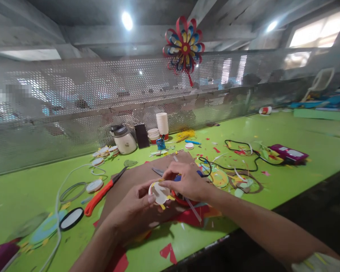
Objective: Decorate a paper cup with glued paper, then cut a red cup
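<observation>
Head view is showing you working over the brown cardboard sheet (136,177) on the green table (300,173). Your left hand (136,211) is pinching a white paper disc (159,192) from below, thumb curled on its edge. Your right hand (187,181) is closing fingertips on the disc's upper rim, where yellow strips are sticking out. The disc is hovering just above the cardboard's near right part.

Risks, as judged: thin strips are likely tearing or slipping free if either pinch is tightening or twisting. Orange-handled scissors (102,192) are lying left of the cardboard, blades toward it, so a sweeping wrist could be catching them. Red offcuts beside the cardboard could be sticking to the work.

Hidden: the disc's underside, whatever blue and red piece is sitting beneath your right palm, and any adhesive.
</observation>
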`<state>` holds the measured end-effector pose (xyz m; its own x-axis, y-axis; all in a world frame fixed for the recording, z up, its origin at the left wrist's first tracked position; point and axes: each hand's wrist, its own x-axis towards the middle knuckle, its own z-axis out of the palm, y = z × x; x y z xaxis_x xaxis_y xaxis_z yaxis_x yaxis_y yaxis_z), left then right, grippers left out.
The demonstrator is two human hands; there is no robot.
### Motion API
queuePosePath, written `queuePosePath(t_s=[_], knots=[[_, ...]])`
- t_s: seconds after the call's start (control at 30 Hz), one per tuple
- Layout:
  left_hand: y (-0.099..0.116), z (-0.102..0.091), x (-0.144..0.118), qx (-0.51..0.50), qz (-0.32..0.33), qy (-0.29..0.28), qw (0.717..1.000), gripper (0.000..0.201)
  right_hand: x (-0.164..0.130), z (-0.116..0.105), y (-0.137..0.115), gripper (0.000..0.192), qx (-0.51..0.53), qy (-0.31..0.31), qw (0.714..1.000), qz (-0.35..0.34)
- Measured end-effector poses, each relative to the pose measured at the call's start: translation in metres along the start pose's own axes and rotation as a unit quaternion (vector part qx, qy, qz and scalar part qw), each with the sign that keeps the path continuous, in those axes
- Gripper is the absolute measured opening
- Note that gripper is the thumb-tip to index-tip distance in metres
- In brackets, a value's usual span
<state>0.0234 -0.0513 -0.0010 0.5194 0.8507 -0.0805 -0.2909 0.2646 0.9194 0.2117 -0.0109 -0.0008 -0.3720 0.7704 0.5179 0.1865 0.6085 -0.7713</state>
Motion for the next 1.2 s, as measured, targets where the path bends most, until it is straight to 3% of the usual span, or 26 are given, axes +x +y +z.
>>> queuePosePath(t_s=[0.1, 0.23, 0.43, 0.57, 0.7, 0.83, 1.0, 1.2], knots=[[-0.002, -0.004, 0.002, -0.007, 0.006, -0.023, 1.0, 0.053, 0.001, 0.0, 0.001, 0.011, 0.038, -0.002, 0.999, 0.016], [-0.005, -0.013, 0.004, -0.004, 0.015, -0.045, 0.999, 0.052, 0.003, 0.0, 0.001, 0.015, 0.142, -0.017, 0.984, 0.107], [-0.007, -0.027, 0.006, 0.027, 0.031, -0.047, 0.998, 0.049, 0.003, 0.004, 0.004, 0.027, 0.331, -0.044, 0.912, 0.238], [-0.007, -0.027, 0.007, 0.041, 0.037, -0.058, 0.997, 0.05, 0.004, 0.007, 0.007, 0.033, 0.421, -0.059, 0.865, 0.265], [-0.007, -0.025, 0.007, 0.045, 0.048, -0.055, 0.996, 0.05, 0.005, 0.008, 0.011, 0.034, 0.461, -0.076, 0.843, 0.269], [-0.008, -0.029, 0.007, 0.03, 0.04, -0.049, 0.998, 0.052, 0.006, 0.006, 0.016, 0.029, 0.481, -0.087, 0.834, 0.257], [-0.006, -0.032, 0.008, 0.006, 0.066, -0.034, 0.997, 0.041, 0.007, -0.001, 0.018, 0.028, 0.483, -0.09, 0.84, 0.232], [-0.002, -0.027, 0.01, 0.014, 0.076, -0.036, 0.996, 0.039, 0.005, -0.002, 0.014, 0.028, 0.423, -0.069, 0.88, 0.205]])
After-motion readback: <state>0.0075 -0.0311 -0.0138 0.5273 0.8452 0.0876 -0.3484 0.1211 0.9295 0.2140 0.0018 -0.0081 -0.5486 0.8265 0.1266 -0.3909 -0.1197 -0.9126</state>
